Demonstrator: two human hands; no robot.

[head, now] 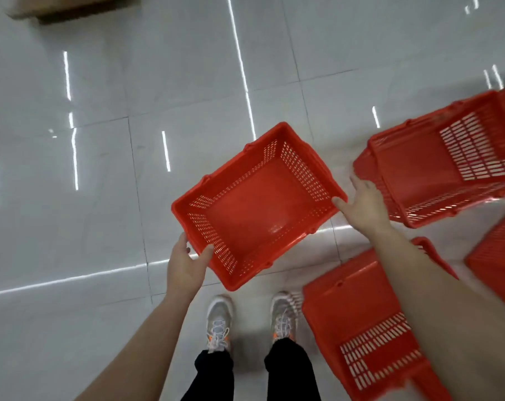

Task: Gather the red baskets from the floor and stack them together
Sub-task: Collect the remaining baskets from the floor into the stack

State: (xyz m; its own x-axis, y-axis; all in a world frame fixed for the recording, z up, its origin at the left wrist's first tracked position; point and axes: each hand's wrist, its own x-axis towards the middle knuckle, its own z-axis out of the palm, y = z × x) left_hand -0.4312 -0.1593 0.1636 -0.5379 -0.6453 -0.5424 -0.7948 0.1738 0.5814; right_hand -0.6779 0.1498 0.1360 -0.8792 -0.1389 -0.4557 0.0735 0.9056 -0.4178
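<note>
A red slotted basket (257, 209) is held open side up above the white floor, in front of my feet. My left hand (187, 263) grips its near-left corner, thumb over the rim. My right hand (361, 202) is at its right corner with fingers spread, the thumb touching the rim. A second red basket (430, 166) lies tipped at the right, just beyond my right hand. A third red basket (358, 322) lies on the floor by my right foot, partly hidden by my right forearm. A fourth red basket (494, 256) shows at the right edge.
Glossy white floor tiles (101, 169) spread to the left and ahead. A brown cardboard box (72, 7) sits at the top left. My two sneakers (219, 322) stand below the held basket.
</note>
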